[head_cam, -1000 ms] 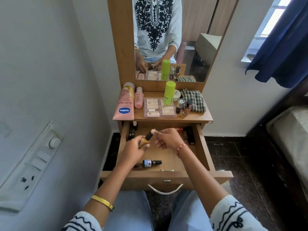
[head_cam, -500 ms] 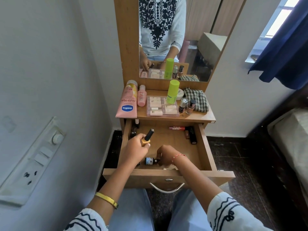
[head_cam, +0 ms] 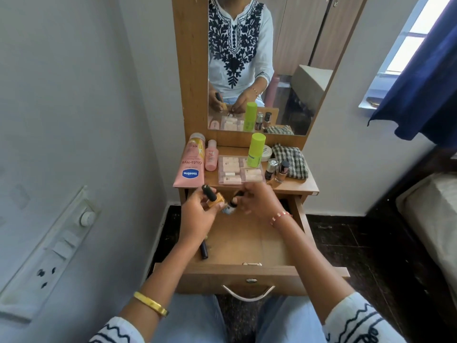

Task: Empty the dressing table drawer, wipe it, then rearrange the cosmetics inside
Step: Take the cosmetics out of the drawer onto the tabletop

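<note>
The wooden drawer [head_cam: 247,274] stands pulled out below the dressing table top [head_cam: 296,186]. My left hand [head_cam: 197,216] grips a yellow nail polish bottle [head_cam: 215,200] with a black cap, over the drawer's back left. My right hand [head_cam: 257,198] pinches a small blue-labelled bottle [head_cam: 228,207] with a black cap, close beside the yellow one; it is blurred. A dark tube [head_cam: 204,251] lies at the drawer's left side. My hands hide the drawer's back part.
On the top lie a pink Vaseline tube [head_cam: 190,167], a small pink bottle [head_cam: 211,155], a clear compartment box [head_cam: 238,170], a green bottle [head_cam: 256,151], a white jar [head_cam: 266,152], two small bottles [head_cam: 277,169] and a checked cloth [head_cam: 293,160]. A mirror [head_cam: 259,58] stands behind; a wall is left, a bed right.
My right hand took the small blue-labelled bottle from the drawer's front and lifted it toward the back, next to the yellow bottle. My left hand rose a little toward the table top.
</note>
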### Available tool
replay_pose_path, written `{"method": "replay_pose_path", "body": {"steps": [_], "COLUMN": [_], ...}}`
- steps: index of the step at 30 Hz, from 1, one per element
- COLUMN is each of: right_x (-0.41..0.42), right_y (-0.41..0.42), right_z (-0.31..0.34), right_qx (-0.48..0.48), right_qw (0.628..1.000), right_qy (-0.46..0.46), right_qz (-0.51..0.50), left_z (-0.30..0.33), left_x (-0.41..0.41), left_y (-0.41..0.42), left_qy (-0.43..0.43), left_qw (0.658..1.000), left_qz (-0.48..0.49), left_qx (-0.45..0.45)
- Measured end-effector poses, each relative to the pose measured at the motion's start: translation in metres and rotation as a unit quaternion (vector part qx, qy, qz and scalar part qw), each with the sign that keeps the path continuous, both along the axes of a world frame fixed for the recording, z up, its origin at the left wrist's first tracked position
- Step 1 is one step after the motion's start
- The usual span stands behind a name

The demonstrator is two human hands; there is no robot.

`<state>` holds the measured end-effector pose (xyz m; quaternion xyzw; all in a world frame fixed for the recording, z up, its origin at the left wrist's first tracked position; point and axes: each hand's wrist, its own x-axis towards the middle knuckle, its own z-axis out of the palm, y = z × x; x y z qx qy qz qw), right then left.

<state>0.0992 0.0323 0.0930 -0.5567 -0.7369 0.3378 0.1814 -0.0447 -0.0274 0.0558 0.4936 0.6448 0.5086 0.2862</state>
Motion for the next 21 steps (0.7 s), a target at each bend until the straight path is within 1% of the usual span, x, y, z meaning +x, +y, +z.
{"method": "replay_pose_path", "body": {"steps": [2, 4, 6, 10, 15, 21], "right_x": [-0.005, -0.013, -0.024, -0.049, -0.068, -0.079], "right_y": [0.006, 0.016, 0.028, 0.048, 0.061, 0.067], "right_z": [0.018, 0.031, 0.038, 0.04, 0.027, 0.02], "right_qx": [0.031, 0.07, 0.104, 0.135, 0.126, 0.121], "right_qw": [0.999, 0.996, 0.993, 0.99, 0.989, 0.99], "right_qy": [0.034, 0.048, 0.043, 0.003, -0.07, -0.076], "right_qz": [-0.016, -0.033, -0.041, -0.033, -0.016, -0.01], "left_z": [0.017, 0.032, 0.042, 0.048, 0.043, 0.037], "left_x": [-0.004, -0.011, -0.02, -0.037, -0.042, -0.041], "left_y": [0.009, 0.021, 0.033, 0.05, 0.056, 0.058], "left_qy": [0.0, 0.022, 0.047, 0.06, 0.067, 0.063], "left_qw": [0.999, 0.997, 0.995, 0.994, 0.995, 0.996], "left_qz": [0.019, 0.039, 0.057, 0.083, 0.07, 0.063], "left_qx": [0.034, 0.059, 0.064, 0.04, 0.024, 0.023]}}
